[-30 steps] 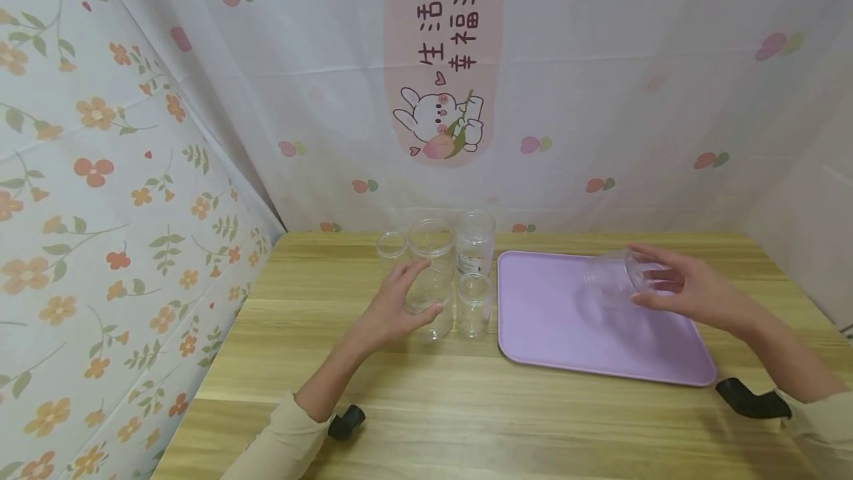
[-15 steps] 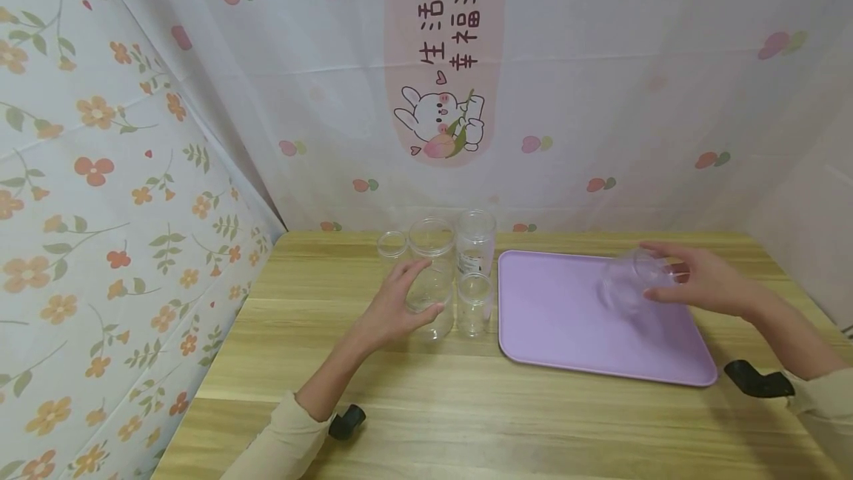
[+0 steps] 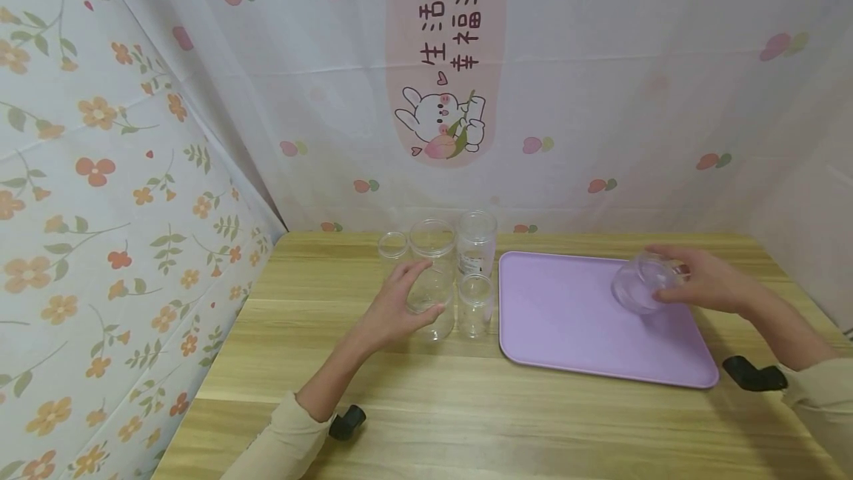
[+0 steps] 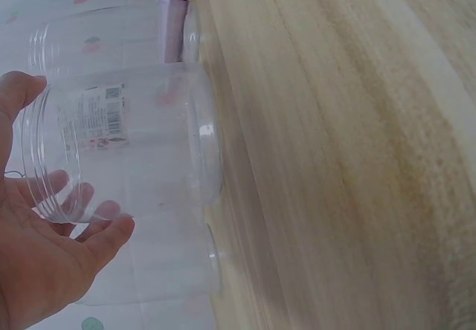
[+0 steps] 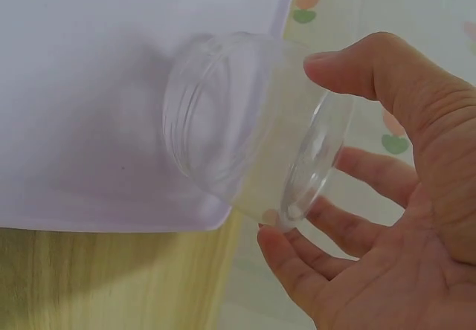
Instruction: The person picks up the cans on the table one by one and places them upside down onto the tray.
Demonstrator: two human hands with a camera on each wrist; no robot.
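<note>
My right hand (image 3: 709,280) holds a short clear plastic jar (image 3: 636,291) over the right part of the lilac tray (image 3: 566,332). In the right wrist view, thumb and fingers hold this jar (image 5: 245,122) near its base; the threaded mouth tilts down toward the tray. On the left, my left hand (image 3: 389,310) curves round the upper part of a clear jar (image 3: 436,326) standing upright on the table. The left wrist view shows thumb and fingers at the threaded neck of that jar (image 4: 149,137), with a printed label visible through it.
Several other clear jars stand close around it: a narrow one (image 3: 393,245) behind left, a wide one (image 3: 433,237) behind, a labelled one (image 3: 475,243) behind right and a small one (image 3: 474,317) beside it. A patterned curtain (image 3: 573,117) hangs behind the wooden table (image 3: 426,413).
My right hand has moved a little to the right with its jar, whose mouth now tips lower toward the tray. My left hand has stayed in place at its jar.
</note>
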